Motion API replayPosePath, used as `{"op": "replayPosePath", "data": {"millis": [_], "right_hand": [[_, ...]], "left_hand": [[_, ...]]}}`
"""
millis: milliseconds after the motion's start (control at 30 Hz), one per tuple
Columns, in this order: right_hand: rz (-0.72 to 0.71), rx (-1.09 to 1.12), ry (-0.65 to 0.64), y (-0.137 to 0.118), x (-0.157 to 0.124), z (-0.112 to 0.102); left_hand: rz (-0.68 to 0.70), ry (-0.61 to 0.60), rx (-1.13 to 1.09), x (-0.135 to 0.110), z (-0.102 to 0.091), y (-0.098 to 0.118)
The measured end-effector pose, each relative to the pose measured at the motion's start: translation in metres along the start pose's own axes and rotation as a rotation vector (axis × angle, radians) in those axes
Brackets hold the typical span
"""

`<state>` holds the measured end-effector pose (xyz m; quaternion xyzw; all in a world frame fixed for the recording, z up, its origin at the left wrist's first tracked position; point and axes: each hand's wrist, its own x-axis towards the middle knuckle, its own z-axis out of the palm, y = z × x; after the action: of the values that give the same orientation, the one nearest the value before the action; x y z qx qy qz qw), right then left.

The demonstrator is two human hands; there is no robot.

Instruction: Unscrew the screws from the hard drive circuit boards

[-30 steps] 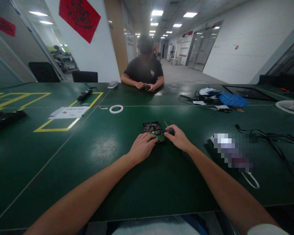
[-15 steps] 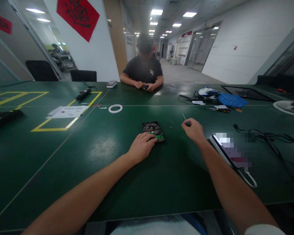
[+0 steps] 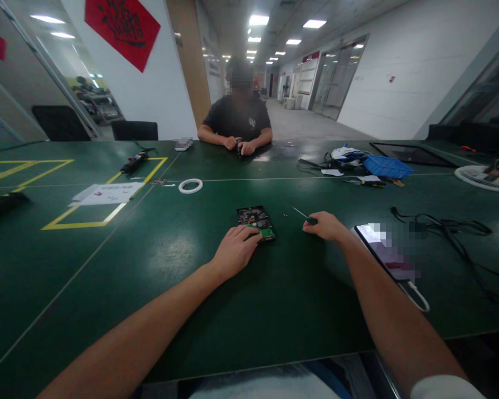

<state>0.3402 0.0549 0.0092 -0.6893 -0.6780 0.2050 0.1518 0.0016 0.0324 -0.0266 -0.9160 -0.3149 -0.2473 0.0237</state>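
Note:
A hard drive (image 3: pixel 251 214) with a green circuit board lies on the green table in front of me. My left hand (image 3: pixel 235 250) grips its near left side, the fingers curled over the board and hiding part of it. To the right of the drive, my right hand (image 3: pixel 326 226) is closed around a small screwdriver (image 3: pixel 311 220) with a dark green handle. Its thin shaft points up and left toward the drive, apart from it. Between the drive and the screwdriver tip lie a few tiny bits, perhaps screws (image 3: pixel 285 214).
A phone (image 3: pixel 385 255) with a white cable lies beside my right forearm, black cords (image 3: pixel 449 230) farther right. Beyond are a blue basket (image 3: pixel 386 166), a tape roll (image 3: pixel 190 186) and papers (image 3: pixel 108 194). Across the table sits a person (image 3: pixel 237 119) holding a dark object.
My right hand has turned the screwdriver from steeply upright to leaning left, its tip now nearer the drive. My left hand keeps its hold. The whole view has shifted slightly.

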Motion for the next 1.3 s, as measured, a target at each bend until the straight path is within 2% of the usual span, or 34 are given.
{"op": "replayPosePath", "data": {"millis": [267, 467, 567, 733, 867, 1000, 1300], "right_hand": [[-0.058, -0.017, -0.025, -0.003, 0.0, 0.003], [-0.083, -0.107, 0.035, -0.004, 0.002, 0.009], [-0.092, -0.107, 0.08, -0.014, 0.001, 0.015], [-0.29, 0.078, 0.137, -0.052, -0.01, 0.038], [-0.434, 0.069, 0.134, -0.077, -0.017, 0.058], [-0.5, 0.004, 0.167, -0.08, -0.017, 0.065], [-0.548, -0.087, 0.178, -0.079, -0.019, 0.062]], "left_hand": [[-0.005, -0.014, 0.012, -0.001, 0.0, 0.0], [-0.004, -0.008, 0.004, 0.0, -0.002, 0.001], [-0.003, -0.007, 0.008, 0.001, -0.003, 0.002], [-0.001, -0.008, 0.021, 0.001, -0.002, 0.002], [-0.003, -0.007, 0.023, 0.001, 0.0, 0.001], [0.001, -0.008, 0.023, 0.001, 0.0, 0.0], [0.001, 0.002, 0.012, 0.001, 0.001, 0.001]]}}
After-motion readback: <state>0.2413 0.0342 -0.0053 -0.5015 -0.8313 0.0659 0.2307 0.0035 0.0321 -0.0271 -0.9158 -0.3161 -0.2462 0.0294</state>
